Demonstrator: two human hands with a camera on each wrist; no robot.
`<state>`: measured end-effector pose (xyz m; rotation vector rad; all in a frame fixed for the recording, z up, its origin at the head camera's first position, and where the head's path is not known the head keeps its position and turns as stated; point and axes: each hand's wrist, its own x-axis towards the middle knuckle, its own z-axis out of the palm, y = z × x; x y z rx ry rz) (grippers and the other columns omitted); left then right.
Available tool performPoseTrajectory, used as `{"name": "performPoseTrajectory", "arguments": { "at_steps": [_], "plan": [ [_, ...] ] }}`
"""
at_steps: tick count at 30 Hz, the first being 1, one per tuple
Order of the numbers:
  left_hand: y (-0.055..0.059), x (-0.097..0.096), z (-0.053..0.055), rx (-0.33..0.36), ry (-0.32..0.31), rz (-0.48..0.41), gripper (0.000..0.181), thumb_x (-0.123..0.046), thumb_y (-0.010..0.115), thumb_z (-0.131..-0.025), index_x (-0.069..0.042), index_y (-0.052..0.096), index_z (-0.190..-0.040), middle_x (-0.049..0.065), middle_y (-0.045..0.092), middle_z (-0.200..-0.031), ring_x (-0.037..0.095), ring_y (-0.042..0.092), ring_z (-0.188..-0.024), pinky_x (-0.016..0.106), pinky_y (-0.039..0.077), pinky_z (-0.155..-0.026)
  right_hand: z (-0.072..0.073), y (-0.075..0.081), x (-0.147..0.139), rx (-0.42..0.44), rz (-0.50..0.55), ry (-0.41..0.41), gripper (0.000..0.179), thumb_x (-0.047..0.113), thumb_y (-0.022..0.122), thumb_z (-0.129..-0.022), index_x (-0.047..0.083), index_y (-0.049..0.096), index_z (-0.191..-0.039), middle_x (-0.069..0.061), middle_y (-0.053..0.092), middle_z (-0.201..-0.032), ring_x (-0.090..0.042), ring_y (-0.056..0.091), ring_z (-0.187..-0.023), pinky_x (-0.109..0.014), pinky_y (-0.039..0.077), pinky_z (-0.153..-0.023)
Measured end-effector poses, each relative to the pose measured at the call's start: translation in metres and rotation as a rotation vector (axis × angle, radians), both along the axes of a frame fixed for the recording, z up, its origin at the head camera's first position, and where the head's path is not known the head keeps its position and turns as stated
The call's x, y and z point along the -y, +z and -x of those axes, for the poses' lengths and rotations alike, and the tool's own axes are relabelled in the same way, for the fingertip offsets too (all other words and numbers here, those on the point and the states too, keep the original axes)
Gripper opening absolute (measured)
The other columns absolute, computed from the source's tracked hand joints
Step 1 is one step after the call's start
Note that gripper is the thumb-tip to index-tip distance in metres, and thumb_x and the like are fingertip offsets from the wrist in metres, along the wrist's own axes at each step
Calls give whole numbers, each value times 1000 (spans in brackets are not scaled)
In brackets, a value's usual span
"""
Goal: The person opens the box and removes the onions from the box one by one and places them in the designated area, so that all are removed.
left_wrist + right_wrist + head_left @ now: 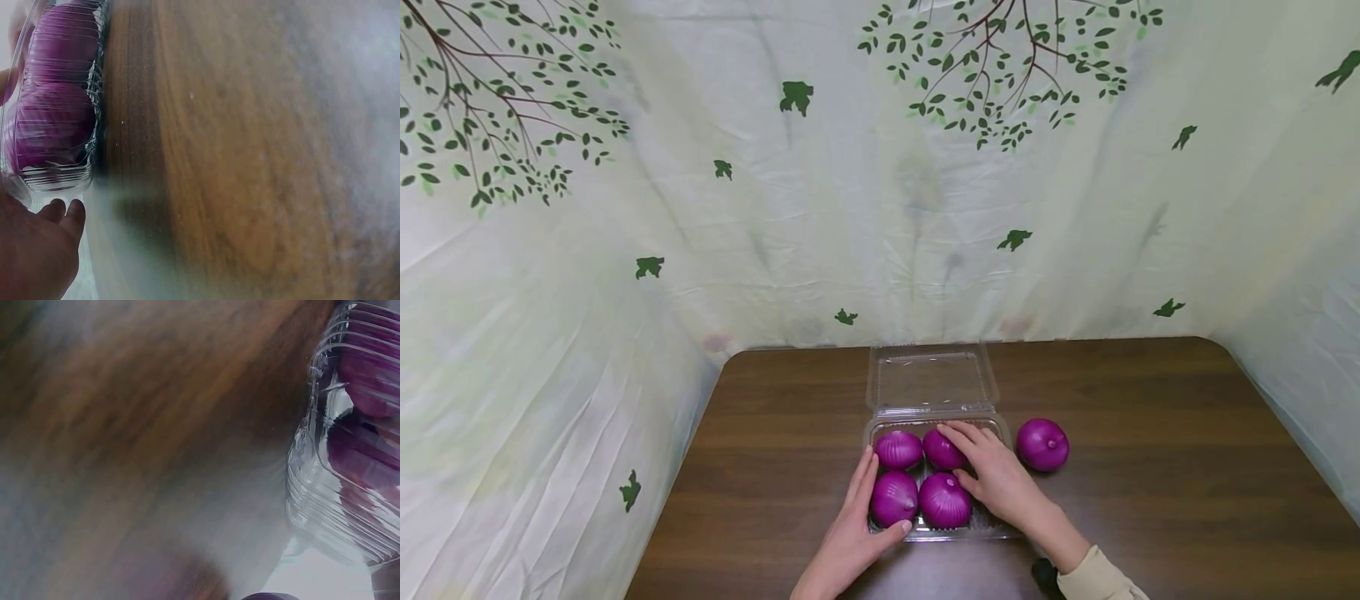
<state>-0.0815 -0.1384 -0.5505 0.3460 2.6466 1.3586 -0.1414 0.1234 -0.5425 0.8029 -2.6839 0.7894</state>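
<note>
A clear plastic clamshell box (970, 530) lies with its lid folded back on the table. Several purple-red onions fill its left and middle: a back-left onion (898, 450), a front-left onion (894, 498), a front onion (945, 501) and a back onion (942, 450). My right hand (1000, 479) holds that back onion, fingers over its top and thumb at its near side, hiding its right part. My left hand (853, 533) lies along the box's left side, fingers straight, thumb by the front-left onion. The left wrist view shows onions (56, 119) through the ribbed wall.
Another onion (1042, 445) sits on the brown wooden table (1150, 467), just right of the box. The transparent lid (932, 380) reaches to the table's back edge. A pale curtain (850, 208) printed with leaves hangs behind. Something black (1047, 577) shows beside the right sleeve.
</note>
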Motion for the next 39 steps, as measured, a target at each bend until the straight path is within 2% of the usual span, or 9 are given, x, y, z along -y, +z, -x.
{"name": "performPoseTrajectory", "arguments": {
  "at_steps": [6,10,14,17,23,26,32,39],
  "plan": [
    [-2,0,-1,-2,-8,-1,100,-50,72,-84,-23,12,-160,-8,1,-164,33,23,-143,66,34,-102,-1,-1,1,19,0,-7,70,12,82,-78,17,52,-142,-3,53,-137,-26,51,-122,-46,48,-96],
    [-2,0,-2,6,1,-5,101,-50,73,-83,-23,13,-160,-10,2,-164,32,23,-144,65,34,-102,-2,-3,1,45,68,-36,70,16,83,-77,18,53,-140,0,55,-133,-21,53,-120,-42,48,-97],
    [-1,-1,-3,14,9,-4,101,-49,74,-83,-24,14,-159,-11,2,-164,32,24,-143,67,34,-101,-4,-3,1,62,181,-67,71,21,86,-74,20,53,-137,4,57,-126,-12,58,-107,-33,53,-86],
    [0,-1,-3,30,11,-3,101,-50,74,-83,-26,13,-159,-14,1,-164,32,24,-143,67,35,-100,-5,-2,1,71,251,-69,73,20,86,-74,20,51,-138,4,56,-124,-10,60,-99,-29,56,-78],
    [2,0,-2,30,10,3,101,-51,73,-83,-26,13,-159,-15,-1,-163,32,24,-143,67,35,-100,-4,1,0,118,329,-123,84,18,87,-71,23,46,-145,5,51,-122,-10,59,-92,-28,55,-72],
    [2,0,-1,29,7,4,101,-51,73,-83,-25,12,-159,-14,-1,-164,32,23,-144,67,35,-100,-3,2,-1,132,376,-160,89,15,87,-70,25,44,-147,4,47,-123,-11,58,-95,-29,55,-74],
    [2,0,-1,25,7,7,101,-49,73,-84,-25,11,-160,-12,-1,-164,33,24,-143,68,35,-100,-1,3,-3,108,524,-148,89,-1,87,-68,25,49,-144,-3,44,-123,-19,58,-105,-33,55,-83],
    [1,0,-1,13,15,7,100,-48,74,-84,-26,12,-159,-12,0,-164,34,25,-143,69,36,-99,-4,8,-3,93,565,-171,88,-4,88,-66,21,51,-142,-3,46,-127,-21,58,-109,-36,55,-88]
  ]
}}
